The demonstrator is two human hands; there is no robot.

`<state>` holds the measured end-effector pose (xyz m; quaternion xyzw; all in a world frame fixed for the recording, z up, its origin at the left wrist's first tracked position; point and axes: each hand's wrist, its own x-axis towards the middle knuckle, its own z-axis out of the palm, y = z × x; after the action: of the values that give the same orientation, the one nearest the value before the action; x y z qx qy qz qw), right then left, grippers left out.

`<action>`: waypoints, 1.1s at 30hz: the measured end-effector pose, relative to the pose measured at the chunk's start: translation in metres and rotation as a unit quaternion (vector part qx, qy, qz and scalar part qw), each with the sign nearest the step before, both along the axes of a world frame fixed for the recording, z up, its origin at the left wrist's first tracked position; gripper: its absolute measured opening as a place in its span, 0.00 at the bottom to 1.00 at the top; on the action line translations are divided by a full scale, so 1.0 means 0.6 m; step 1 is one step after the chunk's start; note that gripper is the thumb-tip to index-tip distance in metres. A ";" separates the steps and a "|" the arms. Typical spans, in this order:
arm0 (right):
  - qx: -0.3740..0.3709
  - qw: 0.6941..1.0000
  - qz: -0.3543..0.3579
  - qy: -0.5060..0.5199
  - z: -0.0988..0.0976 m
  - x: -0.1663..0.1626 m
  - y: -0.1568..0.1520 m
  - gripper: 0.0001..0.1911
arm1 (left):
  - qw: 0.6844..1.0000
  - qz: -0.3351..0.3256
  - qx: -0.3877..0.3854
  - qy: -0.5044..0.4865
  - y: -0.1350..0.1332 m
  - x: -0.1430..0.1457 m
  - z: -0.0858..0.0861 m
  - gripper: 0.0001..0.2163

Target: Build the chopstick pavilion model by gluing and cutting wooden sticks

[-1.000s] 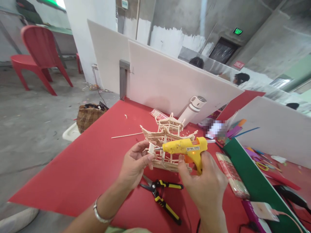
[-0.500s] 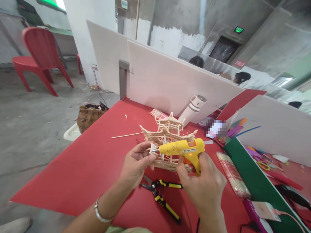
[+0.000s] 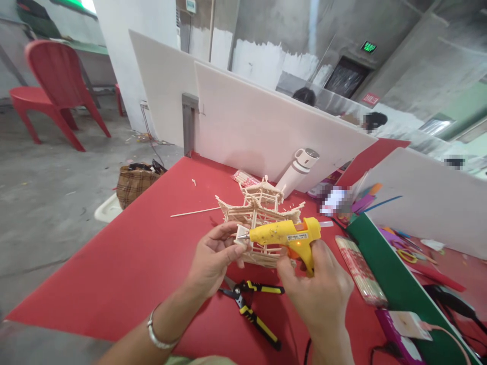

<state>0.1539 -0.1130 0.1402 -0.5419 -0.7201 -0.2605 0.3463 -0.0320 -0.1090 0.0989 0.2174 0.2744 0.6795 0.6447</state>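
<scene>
A pagoda model (image 3: 261,205) made of pale wooden sticks stands on the red table (image 3: 144,253). My left hand (image 3: 213,258) is closed in a pinch on a small white wooden piece (image 3: 241,234), held just in front of the model. My right hand (image 3: 317,289) grips a yellow hot glue gun (image 3: 285,234). Its metal nozzle touches the white piece. An orange light glows on the gun's handle.
Yellow-handled cutters (image 3: 251,304) lie on the table below my hands. A single loose stick (image 3: 194,212) lies to the left, a packet of sticks (image 3: 359,271) to the right. A white bottle (image 3: 299,170) leans on the white divider (image 3: 266,126). A woven bag (image 3: 137,182) sits beside the table.
The glue gun moved left and slightly down until its nozzle met the white piece in my left hand. The left hand stayed nearly in place.
</scene>
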 end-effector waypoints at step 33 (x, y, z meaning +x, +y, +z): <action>-0.008 0.998 0.007 0.069 -0.004 0.016 0.005 0.14 | 0.998 -0.042 0.029 -0.025 0.002 0.018 0.010 0.20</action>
<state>0.1636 -0.1098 0.1376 -0.5561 -0.7003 -0.2144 0.3929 -0.0211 -0.1075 0.1051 0.2305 0.2289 0.6646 0.6729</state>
